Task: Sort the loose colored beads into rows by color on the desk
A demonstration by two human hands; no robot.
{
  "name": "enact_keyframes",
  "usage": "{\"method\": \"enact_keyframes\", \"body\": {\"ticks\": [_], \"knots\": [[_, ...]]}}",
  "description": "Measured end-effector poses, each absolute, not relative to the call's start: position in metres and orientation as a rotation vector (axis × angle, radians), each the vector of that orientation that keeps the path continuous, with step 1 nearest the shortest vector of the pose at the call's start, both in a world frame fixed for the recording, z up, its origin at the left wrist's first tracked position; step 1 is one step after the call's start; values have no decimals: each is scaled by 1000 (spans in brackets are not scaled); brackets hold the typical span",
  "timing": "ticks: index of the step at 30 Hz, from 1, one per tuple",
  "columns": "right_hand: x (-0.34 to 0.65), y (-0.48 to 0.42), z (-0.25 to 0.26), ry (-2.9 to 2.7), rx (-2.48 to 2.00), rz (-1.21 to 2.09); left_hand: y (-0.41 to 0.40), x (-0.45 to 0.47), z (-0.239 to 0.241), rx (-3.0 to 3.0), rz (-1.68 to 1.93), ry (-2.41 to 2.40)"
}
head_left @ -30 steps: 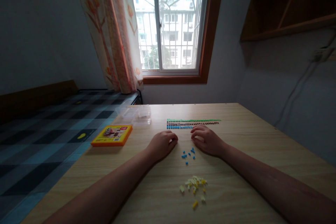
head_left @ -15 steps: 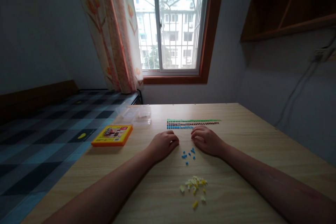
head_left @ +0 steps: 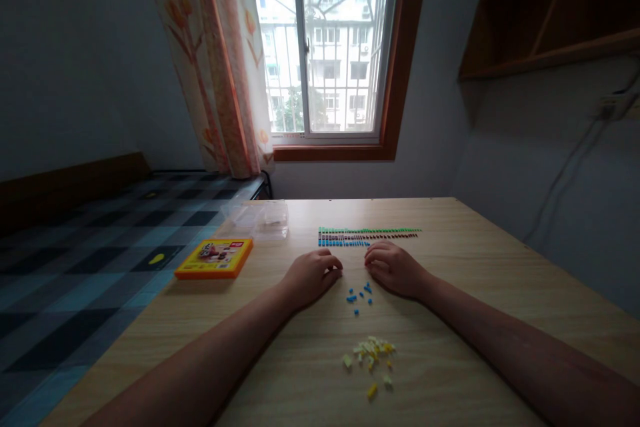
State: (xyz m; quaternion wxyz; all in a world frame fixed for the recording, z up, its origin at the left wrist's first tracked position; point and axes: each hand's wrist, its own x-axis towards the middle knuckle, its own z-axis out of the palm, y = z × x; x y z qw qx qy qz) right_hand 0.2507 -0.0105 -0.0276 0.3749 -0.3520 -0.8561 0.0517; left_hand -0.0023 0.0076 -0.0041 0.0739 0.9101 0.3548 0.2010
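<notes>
blue pieces (head_left: 352, 298), yellow box (head_left: 216, 257), clear tray (head_left: 273, 221)

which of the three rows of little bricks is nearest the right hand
The blue row, on the near side by the right hand; the brown row lies beyond it, the green row farthest.

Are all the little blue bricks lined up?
Not all: a blue row ends by the right hand, but several loose blue bricks lie scattered on the table.

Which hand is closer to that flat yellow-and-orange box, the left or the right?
Left. The left hand is to the right of the yellow-and-orange box, apart from it; the right hand is farther right, beyond the left.
</notes>
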Motion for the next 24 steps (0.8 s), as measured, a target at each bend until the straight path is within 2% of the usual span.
{"method": "enact_keyframes", "body": {"ticks": [24], "knots": [[249,-14,-24,-2270,-952,167,6,-1,-5,2788,593,1072]]}}
